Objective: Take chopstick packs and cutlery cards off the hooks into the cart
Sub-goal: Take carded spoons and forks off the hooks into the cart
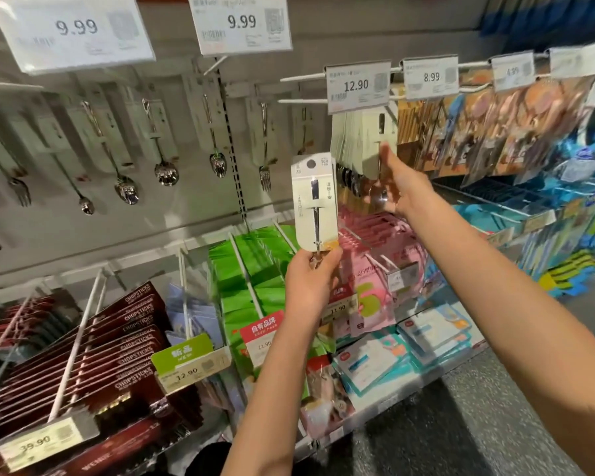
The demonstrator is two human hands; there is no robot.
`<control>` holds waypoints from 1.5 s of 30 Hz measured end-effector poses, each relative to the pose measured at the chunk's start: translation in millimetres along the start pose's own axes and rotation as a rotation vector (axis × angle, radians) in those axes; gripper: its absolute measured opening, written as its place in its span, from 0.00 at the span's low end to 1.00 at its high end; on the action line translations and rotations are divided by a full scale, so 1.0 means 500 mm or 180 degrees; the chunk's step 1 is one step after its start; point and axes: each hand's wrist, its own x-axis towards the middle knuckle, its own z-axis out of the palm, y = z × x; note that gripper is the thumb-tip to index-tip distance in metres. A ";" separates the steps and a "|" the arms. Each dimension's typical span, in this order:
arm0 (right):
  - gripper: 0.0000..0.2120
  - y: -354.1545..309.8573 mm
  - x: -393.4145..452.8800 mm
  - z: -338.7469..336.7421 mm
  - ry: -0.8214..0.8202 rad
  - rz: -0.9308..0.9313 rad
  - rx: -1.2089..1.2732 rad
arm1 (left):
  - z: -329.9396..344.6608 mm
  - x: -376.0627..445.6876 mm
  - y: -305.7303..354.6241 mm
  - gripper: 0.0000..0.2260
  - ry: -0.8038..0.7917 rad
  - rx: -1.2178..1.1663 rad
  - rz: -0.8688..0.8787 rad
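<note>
My left hand (311, 280) holds a white cutlery card (314, 201) upright by its bottom end, in front of the shelf. My right hand (401, 185) reaches up to the stack of white cutlery cards (352, 139) hanging on the hook under the 12.90 tag (358, 85). Its fingers touch the front card and the spoon bowl (378, 197) at its lower end; whether they grip it is unclear. Dark red chopstick packs (117, 341) hang on hooks at the lower left. No cart is in view.
Spoons and forks on cards (165, 146) hang along the back wall under 9.99 tags. Green packs (258, 266), pink packs (375, 235) and blue packs (375, 365) fill the lower hooks and shelf. Long white hook rods (79, 338) stick out toward me. Colourful goods hang at the right.
</note>
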 end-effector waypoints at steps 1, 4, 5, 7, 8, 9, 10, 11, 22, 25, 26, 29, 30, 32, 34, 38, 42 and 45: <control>0.38 0.010 -0.002 0.001 -0.0013 0.0113 -0.0166 | -0.003 0.002 -0.002 0.05 -0.0005 0.0072 0.0041; 0.18 0.059 -0.018 -0.001 -0.0148 0.0485 -0.0691 | -0.013 0.004 0.000 0.06 -0.0012 0.0215 0.0113; 0.13 0.078 -0.027 -0.003 -0.0270 0.0573 -0.0744 | -0.014 0.002 0.003 0.05 -0.0003 0.0159 0.0089; 0.09 0.101 -0.057 0.000 -0.0616 0.0580 -0.0632 | -0.013 -0.001 0.011 0.09 0.0050 0.0007 -0.0020; 0.11 0.109 -0.073 0.003 -0.0844 0.0502 -0.0541 | -0.013 -0.003 0.015 0.12 0.0065 -0.0024 -0.0056; 0.17 0.117 -0.085 0.005 -0.1046 0.0411 -0.0459 | -0.012 -0.003 0.015 0.14 0.0055 -0.0025 -0.0078; 0.22 0.121 -0.101 0.007 -0.1231 0.0341 -0.0398 | -0.011 -0.004 0.013 0.16 0.0030 0.0003 -0.0094; 0.25 0.124 -0.117 0.009 -0.1403 0.0317 -0.0316 | -0.011 -0.004 0.010 0.17 0.0006 0.0032 -0.0092; 0.25 0.142 -0.163 0.016 -0.1269 -0.0351 0.0341 | 0.001 -0.027 0.029 0.13 -0.0242 -0.0693 -0.0107; 0.17 0.126 -0.154 0.011 -0.0895 -0.0452 0.0553 | -0.002 -0.026 0.032 0.15 -0.0221 -0.0951 -0.0155; 0.13 0.114 -0.147 0.007 -0.0738 -0.0505 0.0611 | -0.004 -0.027 0.036 0.14 -0.0255 -0.1049 -0.0156; 0.09 0.064 -0.124 -0.011 -0.0323 -0.0783 0.0708 | -0.005 -0.024 0.042 0.17 -0.0315 -0.1123 -0.0149; 0.08 0.048 -0.115 -0.017 -0.0247 -0.0910 0.0634 | -0.005 -0.023 0.044 0.18 -0.0309 -0.1118 -0.0131; 0.09 0.023 -0.097 -0.030 -0.0101 -0.1108 0.0382 | -0.002 -0.023 0.043 0.19 -0.0288 -0.1067 -0.0091; 0.08 0.003 -0.081 -0.043 -0.0002 -0.1226 0.0303 | 0.000 -0.024 0.040 0.17 -0.0298 -0.0889 -0.0021; 0.08 -0.018 -0.058 -0.054 -0.0236 -0.1222 0.0318 | 0.002 -0.023 0.040 0.12 -0.0358 -0.0717 0.0097; 0.10 -0.002 -0.051 -0.053 -0.0447 -0.1107 0.0249 | 0.002 -0.017 0.038 0.14 -0.0331 -0.0673 0.0049; 0.14 0.008 -0.038 -0.043 -0.0317 -0.1062 0.0208 | 0.002 -0.019 0.037 0.14 -0.0343 -0.0638 0.0040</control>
